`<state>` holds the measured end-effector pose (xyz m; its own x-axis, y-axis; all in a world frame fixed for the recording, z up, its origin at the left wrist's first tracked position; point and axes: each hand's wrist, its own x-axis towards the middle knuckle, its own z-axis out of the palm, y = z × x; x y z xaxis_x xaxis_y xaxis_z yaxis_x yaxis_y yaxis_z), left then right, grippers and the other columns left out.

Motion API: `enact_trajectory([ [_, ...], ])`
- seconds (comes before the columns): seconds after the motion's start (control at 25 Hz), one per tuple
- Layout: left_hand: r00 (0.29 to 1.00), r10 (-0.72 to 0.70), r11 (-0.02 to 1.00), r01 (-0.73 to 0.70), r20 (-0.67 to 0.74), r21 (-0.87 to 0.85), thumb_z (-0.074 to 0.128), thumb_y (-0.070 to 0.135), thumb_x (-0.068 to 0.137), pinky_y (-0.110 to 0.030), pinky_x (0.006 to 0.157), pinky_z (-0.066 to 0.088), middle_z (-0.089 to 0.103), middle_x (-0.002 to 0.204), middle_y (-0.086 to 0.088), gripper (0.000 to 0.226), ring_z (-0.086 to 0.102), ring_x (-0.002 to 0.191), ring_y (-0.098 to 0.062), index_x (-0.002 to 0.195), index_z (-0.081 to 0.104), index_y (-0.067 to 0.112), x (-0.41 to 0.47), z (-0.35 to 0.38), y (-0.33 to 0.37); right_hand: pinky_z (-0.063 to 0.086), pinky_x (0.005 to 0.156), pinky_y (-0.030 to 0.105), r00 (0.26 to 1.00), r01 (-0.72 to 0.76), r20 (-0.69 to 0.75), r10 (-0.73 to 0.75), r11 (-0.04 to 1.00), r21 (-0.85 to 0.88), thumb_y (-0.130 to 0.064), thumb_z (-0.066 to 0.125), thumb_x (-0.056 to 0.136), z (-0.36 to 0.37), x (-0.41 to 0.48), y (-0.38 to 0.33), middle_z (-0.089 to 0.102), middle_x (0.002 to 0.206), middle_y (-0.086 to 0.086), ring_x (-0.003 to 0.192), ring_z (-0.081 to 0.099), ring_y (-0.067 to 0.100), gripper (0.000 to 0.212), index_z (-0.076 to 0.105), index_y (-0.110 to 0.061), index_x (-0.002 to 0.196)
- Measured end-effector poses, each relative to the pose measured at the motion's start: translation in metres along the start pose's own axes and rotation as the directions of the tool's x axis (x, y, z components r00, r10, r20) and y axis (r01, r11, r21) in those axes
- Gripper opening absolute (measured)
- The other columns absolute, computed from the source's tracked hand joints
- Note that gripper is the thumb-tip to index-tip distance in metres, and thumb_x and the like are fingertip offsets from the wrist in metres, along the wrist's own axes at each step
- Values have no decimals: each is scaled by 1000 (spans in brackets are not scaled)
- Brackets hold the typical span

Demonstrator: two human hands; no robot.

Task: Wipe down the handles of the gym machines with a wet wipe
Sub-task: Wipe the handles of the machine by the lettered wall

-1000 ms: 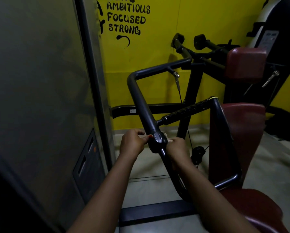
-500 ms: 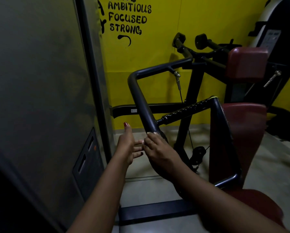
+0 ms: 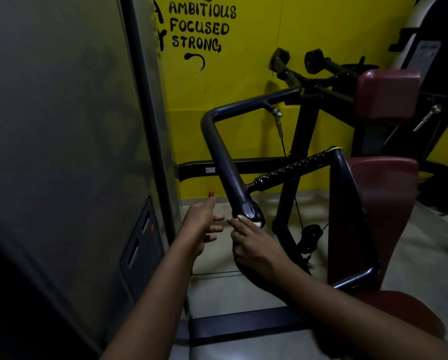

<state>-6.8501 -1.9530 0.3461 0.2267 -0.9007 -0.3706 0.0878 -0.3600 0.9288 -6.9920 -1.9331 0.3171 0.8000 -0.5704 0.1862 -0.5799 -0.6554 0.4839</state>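
Note:
A black bent handle bar (image 3: 224, 157) of the gym machine slopes down to a rounded joint (image 3: 249, 211), and a ribbed black grip (image 3: 295, 166) branches off to the right. My right hand (image 3: 255, 246) is wrapped around the bar just below that joint. A small white piece of wet wipe (image 3: 258, 224) shows at its fingertips against the bar. My left hand (image 3: 200, 226) hovers just left of the joint, fingers spread and holding nothing. It does not touch the bar.
A grey weight-stack cover (image 3: 69, 152) fills the left side, close to my left arm. Maroon seat pads (image 3: 381, 193) and the black frame (image 3: 243, 326) stand to the right and below. A yellow wall (image 3: 243, 74) with black lettering lies behind.
One second ago both hands gripped the bar at the joint. My left hand has let go and opened. My right hand has slid to just below the joint.

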Motion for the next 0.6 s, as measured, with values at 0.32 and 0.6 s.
enact_trajectory([
  [0.32, 993, 109, 986, -114, 49, 123, 66, 37, 89, -36, 67, 54, 66, 110, -16, 49, 68, 87, -27, 121, 51, 3, -3, 28, -5, 41, 101, 23, 761, -611, 196, 618, 582, 537, 7, 64, 77, -16, -35, -26, 34, 151, 18, 130, 48, 22, 86, 20, 0, 150],
  [0.6, 989, 149, 965, -141, -19, 220, 63, 25, 92, -43, 76, 57, 62, 113, -17, 56, 66, 91, -31, 139, 38, 7, -2, 35, -1, 49, 59, 34, 479, -540, 533, 697, -245, 805, -15, 66, 85, -22, -41, -13, 70, 76, 7, 67, 63, 22, 17, 73, -14, 100],
])
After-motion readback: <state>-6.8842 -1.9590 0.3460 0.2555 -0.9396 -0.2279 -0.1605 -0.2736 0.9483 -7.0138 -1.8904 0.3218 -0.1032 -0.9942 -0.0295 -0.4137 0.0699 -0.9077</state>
